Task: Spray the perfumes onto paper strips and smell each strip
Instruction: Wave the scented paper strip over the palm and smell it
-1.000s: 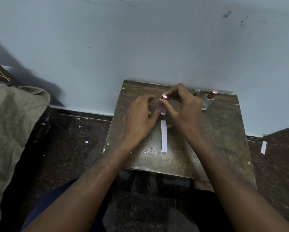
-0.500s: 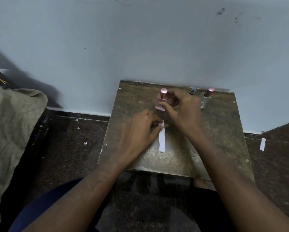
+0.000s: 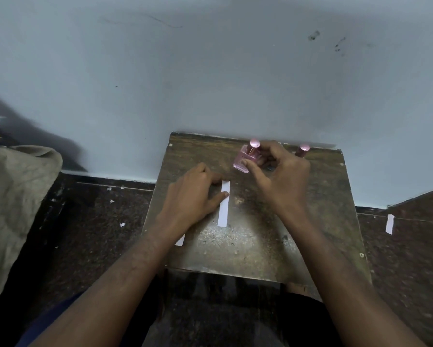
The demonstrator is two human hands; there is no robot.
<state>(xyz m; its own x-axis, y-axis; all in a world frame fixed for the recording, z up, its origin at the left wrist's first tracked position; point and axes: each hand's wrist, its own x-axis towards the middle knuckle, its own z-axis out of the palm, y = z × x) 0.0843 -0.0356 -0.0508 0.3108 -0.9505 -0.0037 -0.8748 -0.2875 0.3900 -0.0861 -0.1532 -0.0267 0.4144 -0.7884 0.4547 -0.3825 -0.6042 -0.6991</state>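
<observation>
Your right hand (image 3: 279,176) grips the pink perfume bottle (image 3: 243,160), thumb curled across its front face and fingers wrapped behind, the bottle tilted near the back of the small table (image 3: 310,246). The glass shows a pink tint, though how full it is you cannot tell from this angle. Its round pink cap (image 3: 254,143) sits on top. Just behind your knuckles a second bottle (image 3: 302,150) with a similar pink cap stands by the wall, mostly hidden. Your left hand (image 3: 194,196) rests on the tabletop, thumb tip touching the left edge of the white paper strip (image 3: 224,204) and the fingers curled at its top end. Another strip (image 3: 180,240) peeks from under your left wrist, and one more (image 3: 389,224) lies on the floor to the right.
</observation>
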